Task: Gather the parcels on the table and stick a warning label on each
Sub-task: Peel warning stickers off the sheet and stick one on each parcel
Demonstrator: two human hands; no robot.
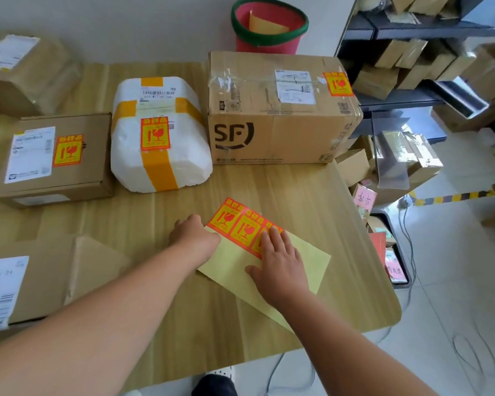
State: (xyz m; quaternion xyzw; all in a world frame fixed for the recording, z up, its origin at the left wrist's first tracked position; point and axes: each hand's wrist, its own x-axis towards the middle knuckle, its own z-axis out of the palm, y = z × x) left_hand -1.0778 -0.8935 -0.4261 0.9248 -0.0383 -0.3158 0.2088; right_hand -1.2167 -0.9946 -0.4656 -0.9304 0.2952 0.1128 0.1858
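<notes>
Label stock: one pale-yellow backing sheet [295,270], flat on the wooden bench [269,190], towards its right front edge. I count three red-and-yellow fragile labels [226,220] on it, in a row along the far edge. The third is partly under my right hand [280,261]. That hand's grip is slack, with fingers straight and palm flat on the sheet. My left hand [193,238] sits at the sheet's left corner with its fingertips out of sight. I cannot tell whether its grip pinches the paper or only rests on it.

Parcels on the bench: five.
- Three carry one fragile label each: flat brown cardboard box [55,158], white foam box with orange tape [157,132], large brown SF carton [280,110].
- Two show none on the faces I see: blurred brown parcel [26,78] far left, and brown box [55,267] near left, cut off by the frame.
</notes>
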